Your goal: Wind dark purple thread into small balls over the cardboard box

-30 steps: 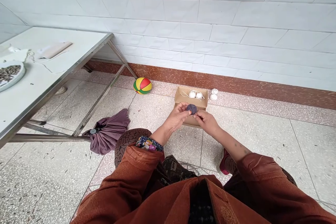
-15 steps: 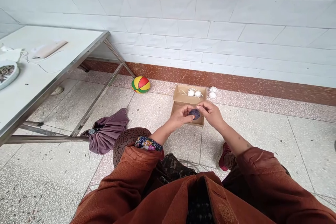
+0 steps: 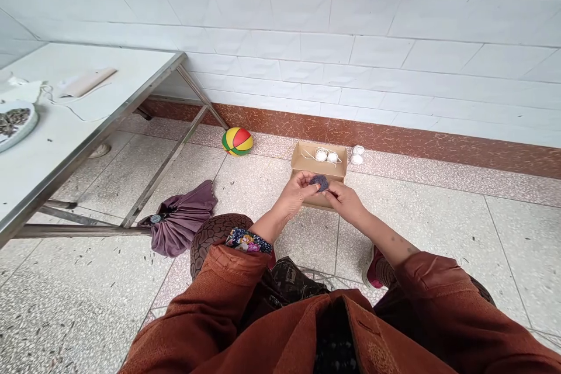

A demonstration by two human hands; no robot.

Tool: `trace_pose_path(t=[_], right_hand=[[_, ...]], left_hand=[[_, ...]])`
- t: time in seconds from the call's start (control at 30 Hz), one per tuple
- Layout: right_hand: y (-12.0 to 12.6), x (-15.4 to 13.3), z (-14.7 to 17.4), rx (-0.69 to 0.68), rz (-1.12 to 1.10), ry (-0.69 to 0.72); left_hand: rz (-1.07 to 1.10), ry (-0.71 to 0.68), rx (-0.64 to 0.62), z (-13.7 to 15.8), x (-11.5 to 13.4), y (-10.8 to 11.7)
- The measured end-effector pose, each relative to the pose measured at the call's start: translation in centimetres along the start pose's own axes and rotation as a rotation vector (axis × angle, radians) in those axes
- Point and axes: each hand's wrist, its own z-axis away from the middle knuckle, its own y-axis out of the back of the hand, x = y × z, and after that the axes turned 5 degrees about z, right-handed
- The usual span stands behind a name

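My left hand (image 3: 298, 191) is closed around a small dark blue-grey ball of yarn (image 3: 319, 182), thumb in front and fingers behind. At the ball's right side, my right hand (image 3: 344, 198) has its thumb and fingers pinched together; whatever they grip is too small to make out. Both hands are over the near part of an open cardboard box (image 3: 318, 200) on the floor. Two white yarn balls (image 3: 326, 155) with loose strands lie in the box's far part. Two more white balls (image 3: 357, 154) sit on the floor just right of it.
A metal-framed white table (image 3: 144, 70) stands at the left, bearing a dish (image 3: 17, 123) and a beige folded item (image 3: 90, 82). A striped ball (image 3: 237, 141) rests near the table leg. A purple folded umbrella (image 3: 182, 216) lies by my left knee. Ahead is a tiled wall (image 3: 315, 47).
My right hand has moved from the top of the yarn ball down to its right side. The ball has risen slightly and turned in my left hand.
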Motion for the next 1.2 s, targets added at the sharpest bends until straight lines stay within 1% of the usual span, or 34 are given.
trace_pose_path(t=[0.1,0.17,0.27,0.37,0.43,0.5,0.6,0.67,0.73,0.8,0.87,0.97,1.03,1.1,1.13,1.2], right_hand=[[0.2,-0.8,0.3,-0.102,0.039,0.099],[0.6,-1.5,0.3,-0.136,0.025,0.174],[1.6,-2.3,-0.1,-0.082,-0.035,0.226],[2.7,-2.1,-0.8,0.048,-0.067,0.179],[3.0,-1.5,-1.2,0.13,-0.075,0.109],[2.9,-0.9,-1.3,0.175,-0.096,0.023],[2.1,-0.1,-1.1,0.173,-0.134,-0.084],[1.4,0.3,-0.9,0.137,-0.133,-0.106],[0.8,0.5,-0.6,0.101,-0.105,-0.099],[0.4,0.5,-0.3,0.059,-0.052,-0.075],[0.0,0.4,0.1,-0.013,0.02,-0.028],[-0.2,-0.2,0.6,-0.169,0.13,0.098],[0.1,-1.0,0.9,-0.234,0.144,0.202],[0.8,-1.7,0.8,-0.211,0.098,0.276],[1.4,-2.0,0.6,-0.167,0.069,0.289],[2.5,-2.2,0.0,-0.047,0.021,0.267]], left_hand=[[-0.136,-0.06,0.095,-0.4,-0.3,0.3],[-0.195,-0.056,0.132,-0.5,-0.4,0.4],[-0.217,-0.019,0.094,-0.3,-0.5,0.2],[-0.185,0.027,-0.027,0.0,-0.3,-0.1],[-0.147,0.069,-0.125,0.3,-0.1,-0.4],[-0.089,0.091,-0.2,0.4,0.0,-0.5],[0.011,0.067,-0.222,0.6,0.2,-0.7],[0.066,0.039,-0.206,0.6,0.2,-0.7],[0.112,0.017,-0.174,0.4,0.2,-0.7],[0.141,-0.007,-0.129,0.2,0.0,-0.6],[0.132,-0.037,-0.073,0.0,-0.1,-0.3],[0.049,-0.083,0.016,-0.4,-0.4,0.1],[-0.031,-0.087,0.067,-0.6,-0.5,0.3],[-0.097,-0.057,0.086,-0.7,-0.5,0.3],[-0.119,-0.034,0.074,-0.6,-0.5,0.3],[-0.143,0.017,0.014,-0.3,-0.4,0.1]])
